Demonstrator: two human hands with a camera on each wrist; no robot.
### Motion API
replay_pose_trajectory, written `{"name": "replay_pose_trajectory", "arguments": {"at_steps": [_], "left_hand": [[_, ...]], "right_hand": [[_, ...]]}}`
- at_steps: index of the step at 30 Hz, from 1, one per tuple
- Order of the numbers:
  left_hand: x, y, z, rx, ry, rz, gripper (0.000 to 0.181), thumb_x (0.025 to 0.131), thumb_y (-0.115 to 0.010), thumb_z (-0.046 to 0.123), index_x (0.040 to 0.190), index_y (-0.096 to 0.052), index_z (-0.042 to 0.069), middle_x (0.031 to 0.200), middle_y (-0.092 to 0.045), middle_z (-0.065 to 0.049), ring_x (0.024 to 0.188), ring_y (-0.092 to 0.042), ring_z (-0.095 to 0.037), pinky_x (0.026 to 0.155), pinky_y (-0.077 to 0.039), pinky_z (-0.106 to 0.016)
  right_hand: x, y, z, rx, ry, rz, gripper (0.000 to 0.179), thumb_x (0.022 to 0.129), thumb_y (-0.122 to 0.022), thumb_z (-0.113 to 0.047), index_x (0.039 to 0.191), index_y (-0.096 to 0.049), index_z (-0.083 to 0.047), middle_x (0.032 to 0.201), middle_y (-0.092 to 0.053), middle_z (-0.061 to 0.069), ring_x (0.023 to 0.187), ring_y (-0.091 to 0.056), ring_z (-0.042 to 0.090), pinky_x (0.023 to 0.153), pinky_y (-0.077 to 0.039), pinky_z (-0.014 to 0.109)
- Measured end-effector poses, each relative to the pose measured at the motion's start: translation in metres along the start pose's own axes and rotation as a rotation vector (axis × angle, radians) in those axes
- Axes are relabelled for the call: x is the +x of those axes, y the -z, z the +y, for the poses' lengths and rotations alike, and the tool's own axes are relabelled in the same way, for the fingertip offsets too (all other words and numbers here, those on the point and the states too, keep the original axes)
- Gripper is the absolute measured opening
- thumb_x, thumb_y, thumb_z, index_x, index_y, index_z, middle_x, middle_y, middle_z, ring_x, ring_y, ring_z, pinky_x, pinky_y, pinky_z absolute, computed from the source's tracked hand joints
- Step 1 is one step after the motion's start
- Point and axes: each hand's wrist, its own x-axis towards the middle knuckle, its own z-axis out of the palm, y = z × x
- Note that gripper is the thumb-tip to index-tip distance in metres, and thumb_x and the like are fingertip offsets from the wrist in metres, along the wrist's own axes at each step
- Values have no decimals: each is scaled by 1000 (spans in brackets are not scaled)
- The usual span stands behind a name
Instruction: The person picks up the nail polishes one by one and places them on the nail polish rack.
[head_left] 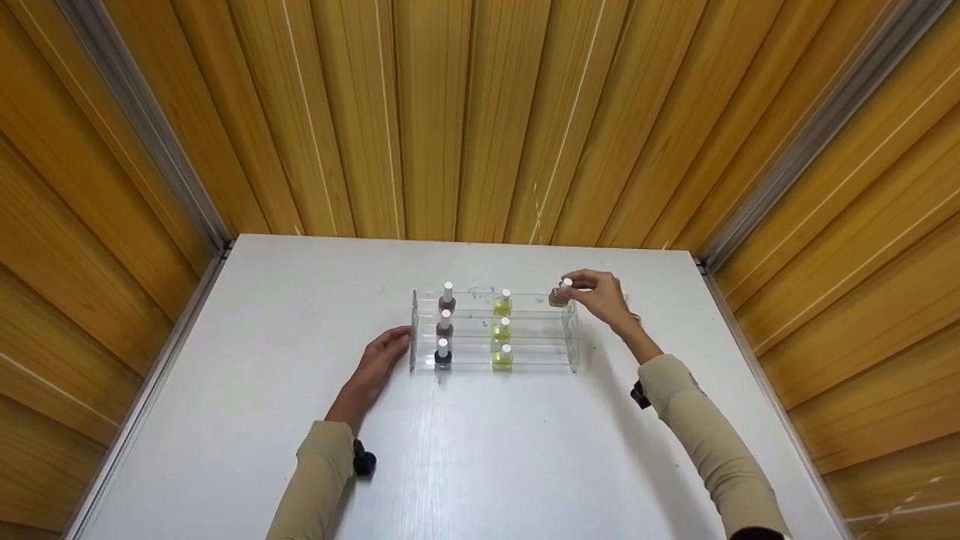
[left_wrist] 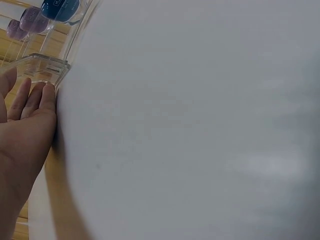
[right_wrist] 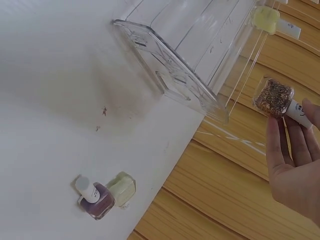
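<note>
A clear acrylic tiered rack (head_left: 532, 352) stands mid-table with white-capped nail polish bottles on three tiers. Its left column has dark and mauve bottles (head_left: 443, 356), one of them deep blue (left_wrist: 61, 9) in the left wrist view. Yellow bottles (head_left: 502, 358) make up the middle column. My right hand (head_left: 602, 298) pinches a copper glitter nail polish bottle (right_wrist: 273, 96) by its white cap, at the right end of the top tier. Beside the rack's left end panel (left_wrist: 45, 65), my left hand (head_left: 384, 355) has its fingers extended, fingertips right at the panel.
In the right wrist view, a purple nail polish bottle (right_wrist: 98, 201) and a pale yellow one (right_wrist: 122, 188) are on the white table (right_wrist: 45, 145) off the rack's right end. Wood-look panels (head_left: 465, 127) rise behind the table and along both sides.
</note>
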Motion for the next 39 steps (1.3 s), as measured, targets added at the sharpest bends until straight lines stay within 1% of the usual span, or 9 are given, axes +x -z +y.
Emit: {"name": "replay_pose_trajectory", "arguments": {"at_steps": [4, 8, 11, 18, 25, 29, 33, 35, 39], "left_hand": [[-1, -1, 1, -11, 15, 7, 42, 104, -61, 19, 141, -56, 1, 147, -57, -18, 141, -49, -25, 112, -40, -25], [-1, -3, 1, -36, 13, 20, 40, 103, -61, 15, 140, -57, -1, 146, -58, -20, 140, -50, -27, 105, -43, -19], [-1, -6, -1, -42, 5, 12, 40, 103, -62, 14, 139, -57, -2, 146, -58, -20, 140, -49, -27, 104, -43, -17], [1, -10, -5, -59, 7, 9, 40, 102, -63, 14, 138, -58, -3, 144, -59, -19, 141, -49, -28, 108, -42, -22], [2, -10, -5, -52, -9, -6, 41, 103, -60, 14, 140, -55, -4, 147, -57, -21, 143, -47, -29, 108, -41, -21], [2, -9, -4, -39, -13, -10, 42, 103, -61, 15, 141, -55, -4, 147, -56, -22, 142, -48, -30, 110, -41, -23], [2, -7, -3, -6, 3, 11, 42, 103, -62, 19, 140, -57, 1, 148, -57, -18, 142, -48, -27, 117, -38, -32], [1, -5, -2, 1, 6, 16, 42, 102, -63, 21, 140, -58, 3, 148, -57, -16, 142, -47, -26, 121, -35, -35], [1, -1, -2, -3, -2, 17, 41, 102, -63, 20, 139, -59, 2, 149, -56, -17, 143, -46, -26, 123, -32, -38]], "right_hand": [[1, -9, 6, 19, 7, 1, 29, 92, -78, -13, 117, -74, 2, 114, -74, 24, 110, -72, 39, 76, -53, 8], [0, -16, 13, 18, 1, -12, 30, 91, -79, -13, 116, -74, 3, 115, -74, 25, 110, -72, 39, 74, -53, 8], [-3, -18, 18, 1, 3, -22, 29, 90, -78, -10, 114, -73, 5, 113, -74, 26, 108, -72, 40, 74, -53, 7], [-7, -18, 22, -24, 4, -26, 23, 89, -78, -6, 109, -75, 5, 110, -74, 27, 105, -73, 41, 75, -51, 7], [-8, -15, 20, -42, -7, -41, 28, 89, -79, -9, 114, -74, 4, 114, -73, 26, 108, -72, 38, 78, -53, 10], [-10, -6, 18, -26, 17, -49, 28, 90, -78, -7, 115, -73, 4, 116, -73, 25, 110, -71, 40, 79, -54, 10], [-11, 8, 16, -35, 47, -28, 29, 92, -76, -7, 117, -71, 7, 115, -73, 26, 109, -71, 40, 82, -54, 11], [-11, 17, 18, -55, 38, -8, 29, 94, -74, -8, 118, -71, 8, 114, -74, 26, 106, -73, 36, 81, -53, 10], [-12, 34, 29, -90, -52, 24, 28, 98, -70, -12, 119, -71, 5, 115, -74, 26, 92, -73, 13, 74, -55, 11]]}}
